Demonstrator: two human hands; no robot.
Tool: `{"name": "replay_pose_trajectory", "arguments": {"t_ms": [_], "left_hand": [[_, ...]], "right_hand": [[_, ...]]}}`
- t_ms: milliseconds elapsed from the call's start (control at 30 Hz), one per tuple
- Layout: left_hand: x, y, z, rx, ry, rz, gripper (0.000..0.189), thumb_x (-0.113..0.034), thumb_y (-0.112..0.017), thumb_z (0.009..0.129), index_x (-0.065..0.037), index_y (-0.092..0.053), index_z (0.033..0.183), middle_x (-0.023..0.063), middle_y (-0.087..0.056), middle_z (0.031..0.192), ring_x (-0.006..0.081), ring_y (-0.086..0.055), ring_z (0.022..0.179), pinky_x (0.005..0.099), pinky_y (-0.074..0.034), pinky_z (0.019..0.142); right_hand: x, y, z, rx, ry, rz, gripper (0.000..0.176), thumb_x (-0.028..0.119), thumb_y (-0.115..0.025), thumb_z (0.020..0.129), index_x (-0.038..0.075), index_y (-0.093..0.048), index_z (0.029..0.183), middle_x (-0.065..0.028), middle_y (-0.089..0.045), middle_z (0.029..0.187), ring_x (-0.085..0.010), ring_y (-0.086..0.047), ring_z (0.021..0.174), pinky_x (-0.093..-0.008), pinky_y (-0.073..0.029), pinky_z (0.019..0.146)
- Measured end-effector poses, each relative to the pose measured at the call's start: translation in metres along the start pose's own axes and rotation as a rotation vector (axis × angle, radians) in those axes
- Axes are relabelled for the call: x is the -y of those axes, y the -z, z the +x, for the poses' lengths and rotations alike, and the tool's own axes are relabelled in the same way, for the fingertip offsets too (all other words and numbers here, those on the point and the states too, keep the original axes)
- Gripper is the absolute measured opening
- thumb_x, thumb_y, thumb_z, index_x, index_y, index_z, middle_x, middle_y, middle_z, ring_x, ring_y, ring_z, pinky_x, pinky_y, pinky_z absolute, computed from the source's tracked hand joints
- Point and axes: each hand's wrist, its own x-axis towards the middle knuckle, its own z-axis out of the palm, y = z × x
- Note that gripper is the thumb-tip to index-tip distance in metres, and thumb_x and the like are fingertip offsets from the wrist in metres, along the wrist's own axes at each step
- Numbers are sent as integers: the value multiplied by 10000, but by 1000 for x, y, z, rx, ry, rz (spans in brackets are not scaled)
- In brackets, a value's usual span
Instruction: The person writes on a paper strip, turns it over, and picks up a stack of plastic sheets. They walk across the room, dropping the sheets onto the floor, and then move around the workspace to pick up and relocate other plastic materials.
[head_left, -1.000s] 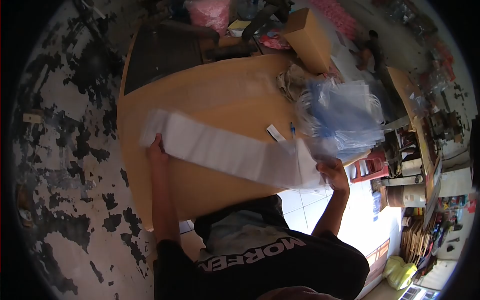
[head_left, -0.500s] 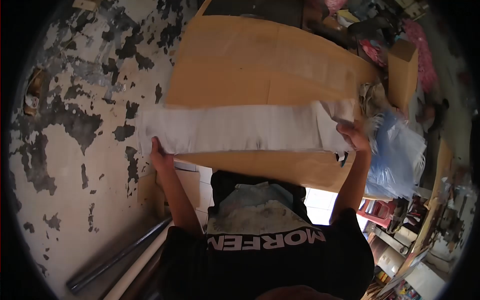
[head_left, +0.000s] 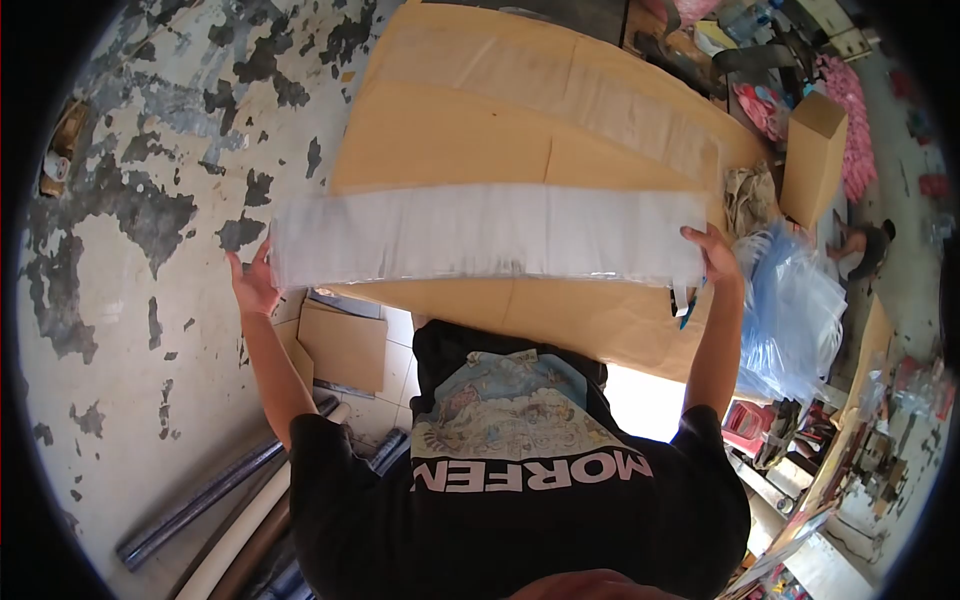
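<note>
A long stack of whitish, translucent plastic sheets lies across the brown cardboard-topped table. My left hand is at the stack's left end, its fingers apart and its palm against the edge. At the right end my right hand touches the edge, with thumb and fingers spread. Just below the right hand, a small blue and dark object partly shows at the stack's lower corner.
Blue-tinted plastic bags hang at the table's right side, beside an upright cardboard box. Rolls lean at lower left near cardboard pieces. Another person is in the distance at right.
My left hand has moved left and opened to the stack's end. The right end, folded over before, now lies flat, and my right hand has loosened its grip.
</note>
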Motion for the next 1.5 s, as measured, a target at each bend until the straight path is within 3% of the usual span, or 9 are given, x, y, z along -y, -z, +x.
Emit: {"name": "replay_pose_trajectory", "arguments": {"t_ms": [133,233,267,433,500,733,933,1367,1500], "left_hand": [[-21,-1,36,-270,113,443,752,-570,-519,826,22,-400,1275,113,-553,1164,205,-560,1017,371,-478,826],[-27,0,61,-232,328,728,574,-416,-621,823,12,-496,1182,96,-608,1050,174,-608,907,357,-516,759],[-22,-33,56,-258,291,764,401,-265,-698,781,8,-575,1047,71,-635,944,151,-629,800,300,-533,701],[-14,-42,58,-255,68,927,365,-170,-756,712,8,-602,992,59,-636,910,116,-604,788,256,-495,659],[-16,-45,56,-273,-107,1053,347,-156,-749,721,4,-616,999,35,-645,860,100,-584,780,248,-456,697],[15,-94,39,-192,-688,901,232,-64,-718,740,-21,-643,955,38,-659,877,96,-581,779,227,-445,740],[52,-105,51,-86,-643,644,305,-12,-743,690,-15,-619,968,55,-659,894,124,-607,812,253,-485,784],[58,-107,59,-239,-763,714,214,-49,-737,717,-25,-619,894,15,-640,820,83,-574,753,219,-449,695],[58,-90,58,-236,-741,732,250,-59,-748,702,-23,-615,910,20,-640,835,88,-574,751,214,-452,689]], "right_hand": [[13,-16,3,24,-77,86,404,152,-668,765,-12,-525,1106,-73,-608,949,-162,-596,861,-304,-487,785],[22,-25,3,84,-123,-36,448,172,-683,761,-20,-507,1125,-82,-601,975,-152,-591,859,-312,-493,777],[24,-29,-1,37,-63,-164,430,186,-696,756,-27,-530,1091,-67,-606,931,-143,-586,824,-297,-488,740],[15,11,10,26,37,-424,381,246,-731,738,-33,-622,973,-16,-614,800,-112,-551,711,-250,-440,645],[24,12,-5,-128,232,-465,244,192,-718,751,-7,-669,883,-12,-636,758,-94,-567,725,-221,-427,654],[18,27,-12,-364,616,-290,264,172,-681,796,9,-658,1003,-22,-647,934,-103,-562,878,-251,-417,814],[-5,43,10,-308,576,-164,261,134,-711,758,16,-652,984,-32,-637,961,-126,-564,904,-265,-410,868],[9,16,15,-232,906,-4,165,105,-657,810,29,-637,955,-33,-616,953,-139,-555,920,-281,-420,852],[-10,35,31,-161,807,135,210,85,-654,794,11,-619,988,-60,-619,985,-164,-560,940,-286,-419,862]]}}
